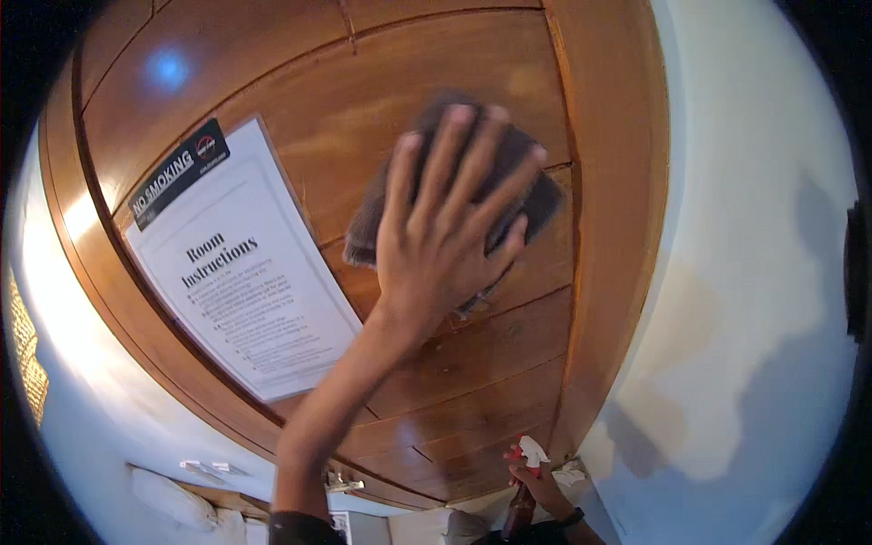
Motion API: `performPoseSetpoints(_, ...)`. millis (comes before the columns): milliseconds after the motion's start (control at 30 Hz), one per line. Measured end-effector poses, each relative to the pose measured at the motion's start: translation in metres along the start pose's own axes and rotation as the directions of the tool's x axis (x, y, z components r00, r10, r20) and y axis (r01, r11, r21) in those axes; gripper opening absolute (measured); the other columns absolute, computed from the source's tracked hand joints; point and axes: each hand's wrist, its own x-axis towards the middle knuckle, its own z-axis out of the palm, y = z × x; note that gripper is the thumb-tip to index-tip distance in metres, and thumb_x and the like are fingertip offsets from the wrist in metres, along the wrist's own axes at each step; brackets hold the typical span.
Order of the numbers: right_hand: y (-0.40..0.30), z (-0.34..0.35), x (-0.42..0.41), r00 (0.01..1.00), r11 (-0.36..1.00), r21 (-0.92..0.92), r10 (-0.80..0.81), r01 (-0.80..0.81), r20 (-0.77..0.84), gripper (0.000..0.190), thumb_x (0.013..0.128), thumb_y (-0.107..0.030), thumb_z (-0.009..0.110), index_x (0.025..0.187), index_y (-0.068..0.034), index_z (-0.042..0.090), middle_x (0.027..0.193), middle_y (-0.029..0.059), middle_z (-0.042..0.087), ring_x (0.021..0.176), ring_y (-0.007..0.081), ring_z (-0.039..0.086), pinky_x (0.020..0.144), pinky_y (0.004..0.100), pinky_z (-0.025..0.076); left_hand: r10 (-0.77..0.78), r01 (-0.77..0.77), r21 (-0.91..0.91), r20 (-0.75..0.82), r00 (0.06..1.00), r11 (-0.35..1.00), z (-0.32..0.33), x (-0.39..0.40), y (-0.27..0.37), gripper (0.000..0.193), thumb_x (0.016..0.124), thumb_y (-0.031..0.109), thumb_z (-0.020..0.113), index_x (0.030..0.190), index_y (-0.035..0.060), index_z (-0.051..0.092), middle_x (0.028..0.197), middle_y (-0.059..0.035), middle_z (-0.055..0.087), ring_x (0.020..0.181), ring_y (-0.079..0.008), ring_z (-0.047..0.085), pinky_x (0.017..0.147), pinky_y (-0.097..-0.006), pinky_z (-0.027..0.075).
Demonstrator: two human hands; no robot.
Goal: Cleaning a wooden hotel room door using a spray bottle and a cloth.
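My left hand lies flat, fingers spread, over a folded dark grey cloth and holds it against a brown wooden door. The fingers hide the middle of the cloth. Low in the view, my right hand grips a spray bottle with a white and red trigger head and a dark body. The bottle is upright, a little away from the door.
Left of the cloth, a laminated instruction sheet and a black no-smoking sign are fixed to the door. A metal door handle sits lower left. The door frame meets a white wall at right. A pillow shows at lower left.
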Motion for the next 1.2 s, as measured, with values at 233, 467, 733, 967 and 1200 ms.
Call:
performPoseSetpoints(233, -0.017, -0.005, -0.012, 0.978, 0.999, 0.018, -0.022, 0.027, -0.207, 0.063, 0.100, -0.013, 0.063, 0.155, -0.008, 0.032, 0.137, 0.0094, 0.057, 0.113, 0.0193, 0.062, 0.071, 0.0331, 0.058, -0.011, 0.022, 0.187, -0.057, 0.998, 0.982, -0.023, 0.102, -0.080, 0.050, 0.089, 0.050, 0.063, 0.136, 0.0325, 0.063, 0.152, -0.0073, 0.050, 0.146, -0.0309, 0.039, 0.123, -0.0551, 0.020)
performPoseSetpoints(467, -0.035, -0.010, -0.028, 0.959, 1.000, 0.008, 0.009, -0.007, -0.283, 0.066, 0.099, -0.015, 0.067, 0.155, -0.009, 0.033, 0.134, 0.0088, 0.057, 0.121, 0.0203, 0.059, 0.071, 0.0328, 0.059, 0.354, -0.335, -0.199, 0.069, 0.933, 0.921, 0.017, 0.029, 0.010, 0.045, 0.091, 0.047, 0.061, 0.132, 0.0286, 0.063, 0.152, -0.0051, 0.050, 0.146, -0.0233, 0.039, 0.124, -0.0503, 0.020)
performPoseSetpoints(733, -0.004, -0.031, -0.033, 0.949, 0.995, 0.097, 0.011, 0.020, -0.315, 0.064, 0.099, -0.017, 0.066, 0.154, -0.011, 0.034, 0.130, 0.0128, 0.061, 0.088, 0.0140, 0.063, 0.068, 0.0319, 0.055, 0.377, -0.357, -0.151, 0.138, 0.916, 0.922, -0.001, 0.077, -0.046, 0.055, 0.090, 0.046, 0.062, 0.143, 0.0350, 0.056, 0.160, -0.0055, 0.042, 0.152, -0.0253, 0.032, 0.128, -0.0495, 0.015)
performPoseSetpoints(967, 0.021, -0.053, -0.034, 0.911, 0.975, 0.222, 0.070, 0.024, -0.407, 0.060, 0.100, -0.019, 0.064, 0.153, -0.014, 0.035, 0.126, 0.0128, 0.064, 0.070, 0.0152, 0.065, 0.063, 0.0318, 0.057, 0.402, -0.394, -0.108, 0.070, 0.913, 0.913, 0.018, 0.055, -0.014, 0.053, 0.091, 0.045, 0.061, 0.143, 0.0343, 0.057, 0.159, -0.0063, 0.042, 0.151, -0.0265, 0.033, 0.128, -0.0485, 0.017)
performPoseSetpoints(1200, 0.022, -0.058, -0.032, 0.936, 0.995, 0.097, 0.045, -0.012, -0.348, 0.060, 0.101, -0.021, 0.063, 0.153, -0.012, 0.035, 0.130, 0.0123, 0.062, 0.072, 0.0155, 0.066, 0.064, 0.0321, 0.058, 0.671, -0.618, -0.316, 0.091, 0.736, 0.720, 0.018, 0.067, -0.050, 0.047, 0.093, 0.050, 0.059, 0.137, 0.0358, 0.062, 0.157, -0.0048, 0.046, 0.150, -0.0257, 0.034, 0.128, -0.0474, 0.019)
